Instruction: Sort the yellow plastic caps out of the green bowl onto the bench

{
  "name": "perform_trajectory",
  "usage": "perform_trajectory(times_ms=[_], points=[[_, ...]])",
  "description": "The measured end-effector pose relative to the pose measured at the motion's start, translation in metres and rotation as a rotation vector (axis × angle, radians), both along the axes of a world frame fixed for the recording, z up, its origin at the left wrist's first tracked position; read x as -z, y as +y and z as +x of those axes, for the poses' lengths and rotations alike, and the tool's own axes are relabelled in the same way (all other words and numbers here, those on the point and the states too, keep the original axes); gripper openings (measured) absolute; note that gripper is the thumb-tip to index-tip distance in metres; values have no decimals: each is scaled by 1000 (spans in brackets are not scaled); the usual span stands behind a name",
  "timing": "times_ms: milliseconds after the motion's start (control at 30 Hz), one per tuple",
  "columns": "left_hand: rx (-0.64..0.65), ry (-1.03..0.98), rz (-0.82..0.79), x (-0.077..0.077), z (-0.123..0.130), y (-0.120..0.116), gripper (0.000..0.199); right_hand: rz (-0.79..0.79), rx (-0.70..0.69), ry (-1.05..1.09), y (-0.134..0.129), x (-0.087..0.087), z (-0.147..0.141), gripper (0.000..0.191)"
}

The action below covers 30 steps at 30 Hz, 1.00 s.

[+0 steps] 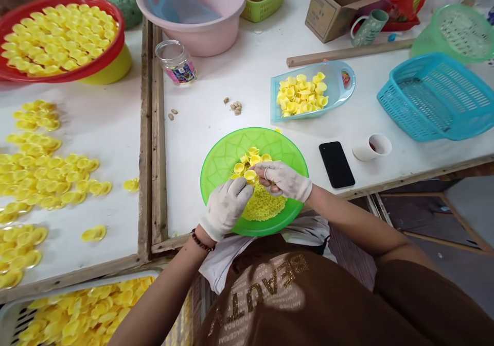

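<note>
A round green plastic tray (216, 166) sits at the table's front edge, in front of my body. In it lie small yellow plastic cups (239, 169) and a heap of tiny yellow pieces (266, 206). My left hand (227, 206), in a white glove, is closed over the tray's left side, with one small yellow cup (251, 175) at its fingertips. From the right comes my right hand (281, 177), also gloved with fingertips bare, its fingers pinched beside that same cup. Whatever is inside the right pinch is too small to make out.
A light blue scoop (336, 98) holds more yellow cups. Nearby are a black phone (336, 165), a paper cup (365, 152), a blue basket (420, 122), a plastic jar (175, 63) and a pink basin (208, 39). Yellow parts (50, 181) cover the left table, beyond a wooden edge (157, 145).
</note>
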<state>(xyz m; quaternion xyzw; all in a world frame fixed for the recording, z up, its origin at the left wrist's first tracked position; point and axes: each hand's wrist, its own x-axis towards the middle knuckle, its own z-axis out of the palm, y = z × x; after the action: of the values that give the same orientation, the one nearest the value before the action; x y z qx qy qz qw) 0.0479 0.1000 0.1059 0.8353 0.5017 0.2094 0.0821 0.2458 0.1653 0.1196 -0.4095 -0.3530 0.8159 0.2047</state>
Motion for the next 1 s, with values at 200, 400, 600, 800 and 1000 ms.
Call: perform_trajectory(times_ms=[200,400,600,800,1000], points=[[-340,-955,-413,-2,8,3,11,62,129,37,-2,3,-8,31],[-492,-1522,-792,-7,13,3,39,303,74,-86,-9,7,-11,35],[-535,-1467,-810,-1,18,2,42,246,337,84,0,-10,-14,33],[-506,-1437,-815,5,22,1,41,298,498,250,2,-27,-41,34],[-492,-1468,-786,7,22,0,38,331,526,292,-5,-23,-54,34]])
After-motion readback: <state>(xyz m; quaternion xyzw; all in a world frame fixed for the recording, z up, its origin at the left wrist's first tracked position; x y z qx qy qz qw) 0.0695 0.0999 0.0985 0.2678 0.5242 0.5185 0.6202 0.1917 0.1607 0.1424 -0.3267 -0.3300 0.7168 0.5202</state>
